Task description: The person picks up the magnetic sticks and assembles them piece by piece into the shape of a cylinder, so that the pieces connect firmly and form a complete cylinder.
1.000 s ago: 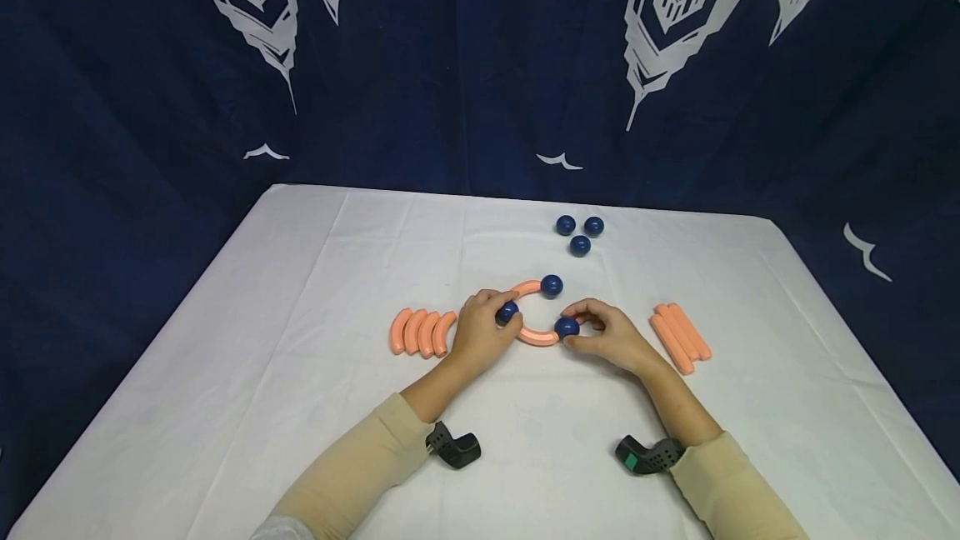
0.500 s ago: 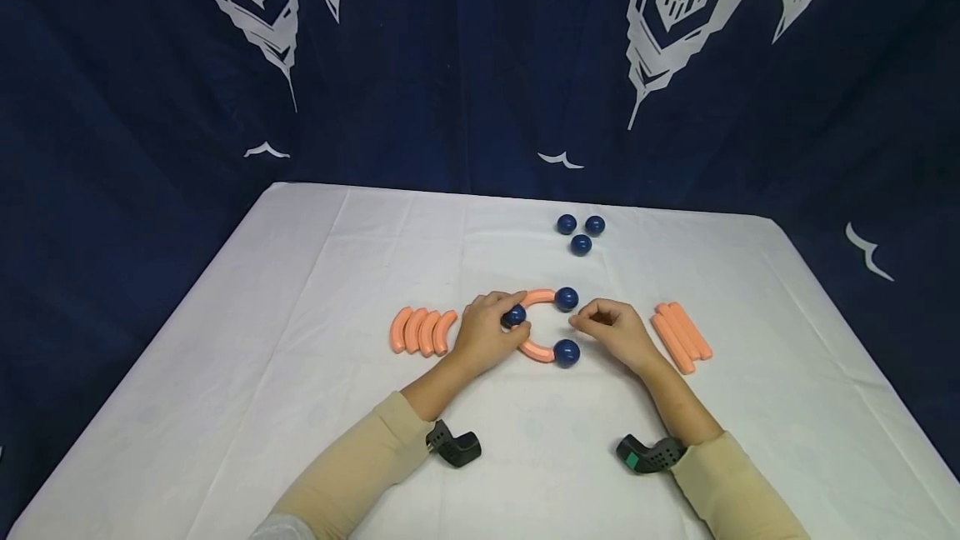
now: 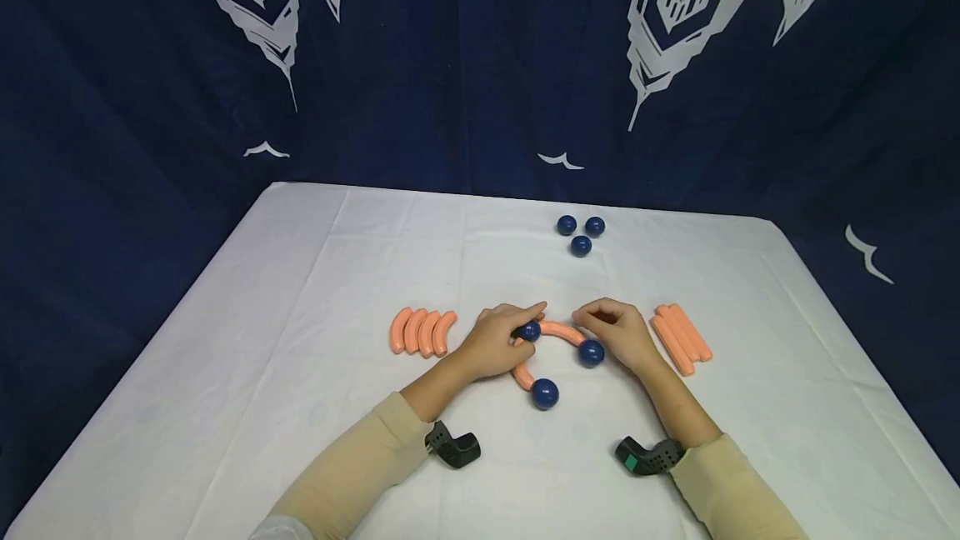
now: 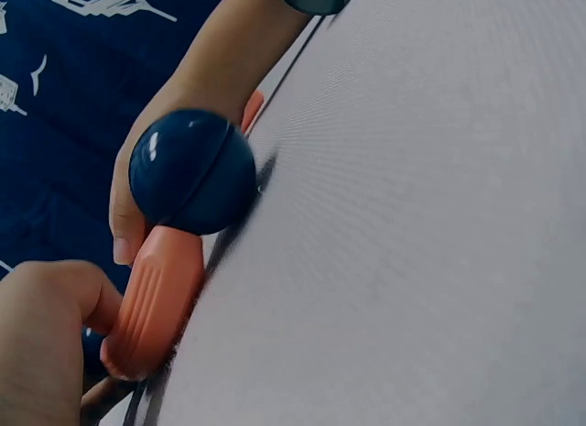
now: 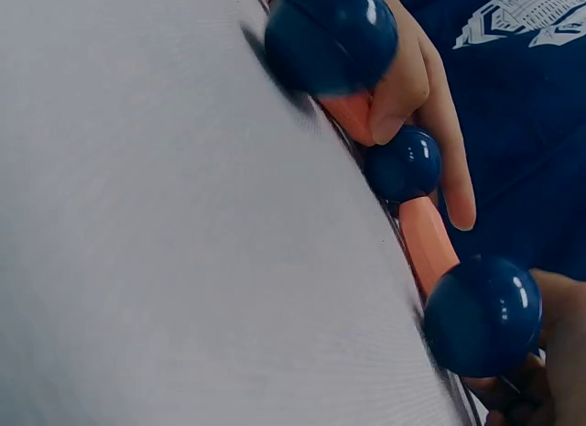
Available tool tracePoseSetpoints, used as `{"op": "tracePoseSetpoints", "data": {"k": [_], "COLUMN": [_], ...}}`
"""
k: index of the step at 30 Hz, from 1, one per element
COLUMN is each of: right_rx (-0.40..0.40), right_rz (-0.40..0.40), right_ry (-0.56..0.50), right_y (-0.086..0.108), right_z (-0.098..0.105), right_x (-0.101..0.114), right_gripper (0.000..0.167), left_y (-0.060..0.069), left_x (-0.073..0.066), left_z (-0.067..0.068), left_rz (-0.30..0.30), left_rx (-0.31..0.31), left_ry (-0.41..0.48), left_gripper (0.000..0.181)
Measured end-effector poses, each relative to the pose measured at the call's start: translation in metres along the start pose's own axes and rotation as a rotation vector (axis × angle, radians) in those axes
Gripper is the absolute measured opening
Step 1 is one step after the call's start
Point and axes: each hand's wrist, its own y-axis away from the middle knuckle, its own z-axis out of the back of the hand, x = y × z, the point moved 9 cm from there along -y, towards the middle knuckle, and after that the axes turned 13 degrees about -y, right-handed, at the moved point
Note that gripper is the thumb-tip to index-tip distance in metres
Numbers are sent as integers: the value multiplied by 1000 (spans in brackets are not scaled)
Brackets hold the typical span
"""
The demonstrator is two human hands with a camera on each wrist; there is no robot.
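Head view: the left hand point(image 3: 497, 342) is pinching the middle ball point(image 3: 529, 331) of a bent chain point(image 3: 561, 331) over the white table point(image 3: 225, 357). The right hand point(image 3: 619, 333) is curling loosely beside it, holding nothing. The chain is probably feeling light, hard, slippery; pinching round balls is looking safest.

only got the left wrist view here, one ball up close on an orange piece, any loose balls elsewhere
Observer: Yes, three loose balls lie toward the far edge of the table.

Operator: ok what's over on the left side

Observer: Four curved pieces in a row, just left of the left hand.

Operator: and the other end of what's being held

Observer: Another ball sits there, near the right hand.
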Motion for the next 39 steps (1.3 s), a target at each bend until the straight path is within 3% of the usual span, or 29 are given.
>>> {"op": "tracePoseSetpoints", "data": {"k": [5,8,14,19,27,30,33,35,39], "right_rx": [226,294,261,234,196,201,233,279,360], "right_rz": [40,51,27,-1,27,46,50,55,57], "right_ry": [-39,-31,18,43,114,100,48,20,-6], "right_y": [-1,1,7,9,0,0,1,3,6], "right_z": [-18,-25,-28,-29,-19,-19,-22,-27,-34], "right_x": [-16,-16,4,18,-15,-17,-16,-14,-12], "right_gripper": [11,11,9,11,13,8,21,30,30], "left_y": [1,2,1,-1,0,0,-1,-1,-2], "left_x": [-8,-9,-8,-2,8,10,9,8,6], "left_z": [-8,-10,-10,-5,9,9,5,2,-1], "left_rz": [-77,-77,-72,-25,54,65,52,41,26], "left_rx": [91,111,104,32,-149,-144,-96,-64,-33], "left_ry": [-38,-61,-64,51,226,285,311,313,319], "left_gripper": [73,81,87,76,53,45,42,40,36]}}
